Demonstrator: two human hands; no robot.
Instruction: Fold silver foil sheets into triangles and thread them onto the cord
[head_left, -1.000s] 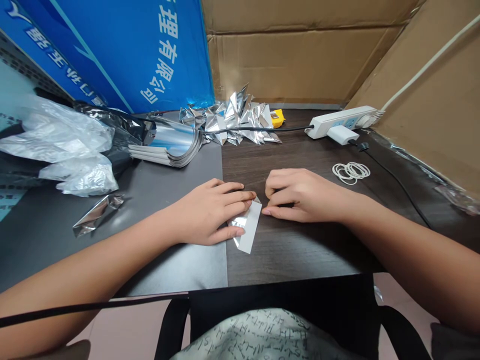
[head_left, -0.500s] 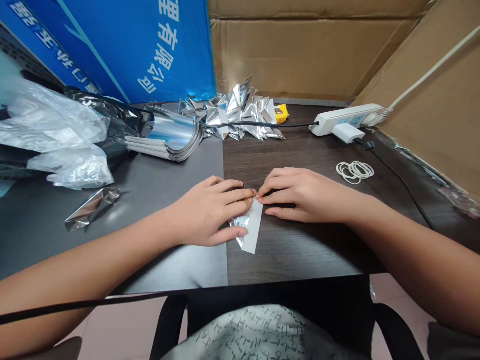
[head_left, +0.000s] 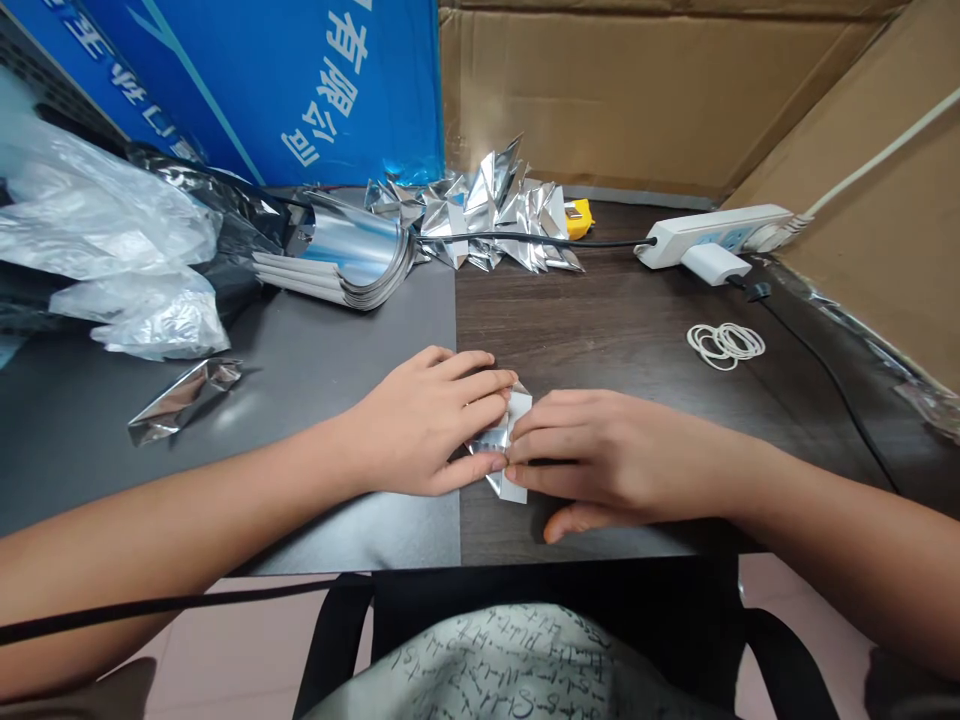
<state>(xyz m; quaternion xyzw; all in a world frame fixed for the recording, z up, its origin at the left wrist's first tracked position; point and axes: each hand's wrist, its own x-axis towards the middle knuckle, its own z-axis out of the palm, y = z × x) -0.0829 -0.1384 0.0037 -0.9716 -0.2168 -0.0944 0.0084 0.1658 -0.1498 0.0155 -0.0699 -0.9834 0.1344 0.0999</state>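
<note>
A small folded silver foil piece (head_left: pixel 508 440) with a white edge lies on the dark wood desk (head_left: pixel 622 330) near its front edge. My left hand (head_left: pixel 431 425) lies on its left side, fingers flat and together, pressing it down. My right hand (head_left: pixel 600 460) covers its right side, fingers pressed onto the fold, the thumb resting on the desk below. The fingertips of both hands meet over the foil, and most of it is hidden under them.
A pile of folded foil shapes (head_left: pixel 487 210) sits at the back, beside a curved stack of foil sheets (head_left: pixel 352 260). One folded foil piece (head_left: pixel 180 400) lies on the grey mat (head_left: pixel 315 350). Rubber bands (head_left: pixel 726 343), a power strip (head_left: pixel 712 240), plastic bags (head_left: pixel 112 250) and cardboard walls (head_left: pixel 637 90) surround the desk.
My right hand slid down and toward me along the foil strip, from its top end to its lower part. My left hand stayed pressed on the foil.
</note>
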